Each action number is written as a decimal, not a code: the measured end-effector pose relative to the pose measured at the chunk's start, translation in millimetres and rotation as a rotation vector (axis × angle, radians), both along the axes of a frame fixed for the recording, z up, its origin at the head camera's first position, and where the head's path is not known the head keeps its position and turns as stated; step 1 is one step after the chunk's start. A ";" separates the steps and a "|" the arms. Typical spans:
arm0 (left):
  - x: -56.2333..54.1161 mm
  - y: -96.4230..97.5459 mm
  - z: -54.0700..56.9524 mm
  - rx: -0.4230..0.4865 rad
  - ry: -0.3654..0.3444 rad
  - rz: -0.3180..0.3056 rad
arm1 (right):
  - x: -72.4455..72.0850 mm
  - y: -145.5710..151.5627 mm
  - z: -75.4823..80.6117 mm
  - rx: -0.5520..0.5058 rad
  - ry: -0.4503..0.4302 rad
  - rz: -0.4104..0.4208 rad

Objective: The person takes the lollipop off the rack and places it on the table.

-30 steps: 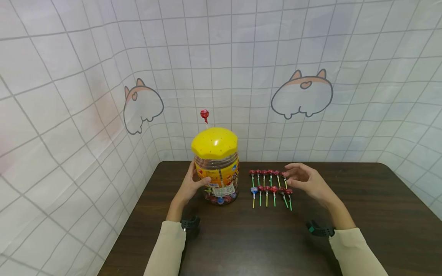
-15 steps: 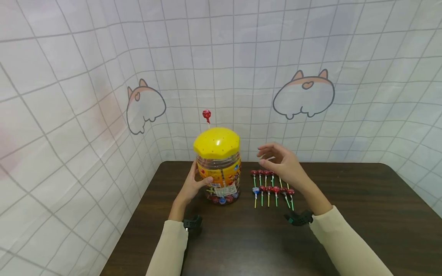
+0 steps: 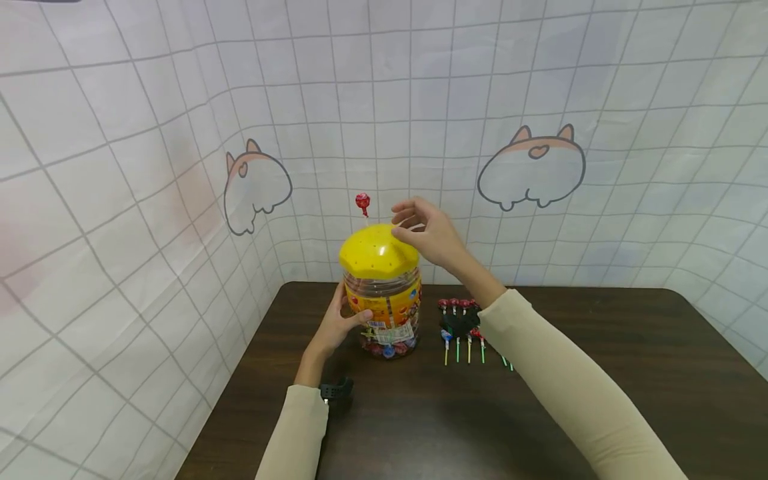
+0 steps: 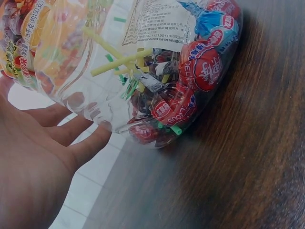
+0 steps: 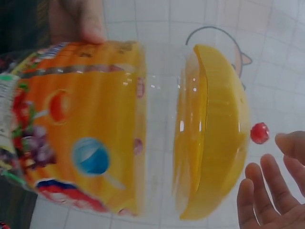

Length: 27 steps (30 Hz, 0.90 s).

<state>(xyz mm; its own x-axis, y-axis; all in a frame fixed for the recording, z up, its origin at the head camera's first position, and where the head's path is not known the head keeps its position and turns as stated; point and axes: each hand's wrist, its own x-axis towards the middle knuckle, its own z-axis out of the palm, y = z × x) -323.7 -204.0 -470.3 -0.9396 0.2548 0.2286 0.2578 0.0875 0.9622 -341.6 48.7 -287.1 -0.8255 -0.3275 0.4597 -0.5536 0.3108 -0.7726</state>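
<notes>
A clear plastic candy jar with a colourful label stands on the table, capped by a domed yellow lid. One red-wrapped lollipop sticks up from the lid's far part. My left hand holds the jar's left side, thumb across the front and fingers round behind. Wrapped lollipops fill the jar's bottom in the left wrist view. Beside the lid's top right is my right hand, fingers loosely bent and nothing held. In the right wrist view its fingertips are close to the red lollipop.
Two rows of lollipops lie right of the jar, partly covered by my right forearm and its dark wristband. A dark wood table carries everything. White grid-patterned cloth hangs behind and at the left.
My right hand has left the right end of the lollipop rows and moved up and left to the jar's lid. My left hand keeps its hold on the jar.
</notes>
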 end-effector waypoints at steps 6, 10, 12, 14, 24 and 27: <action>-0.8 -1.1 -0.6 0.001 0.004 -0.012 | -20.1 -27.3 11.8 -0.012 -0.023 -0.021; -0.4 -1.0 -1.0 -0.008 0.005 -0.008 | -30.2 -42.3 14.3 -0.017 -0.031 -0.037; -1.0 -0.5 -1.6 -0.014 0.006 0.001 | -33.4 -47.8 14.9 -0.020 -0.031 -0.043; -0.9 -0.2 -2.0 -0.010 0.004 0.004 | -35.9 -52.3 14.6 -0.018 -0.028 -0.050; 1.8 1.7 1.7 -0.004 0.000 0.015 | -44.2 -63.1 13.8 0.006 0.030 -0.066; 2.1 0.5 1.6 -0.004 0.000 0.020 | -45.2 -65.7 14.2 0.010 0.033 -0.062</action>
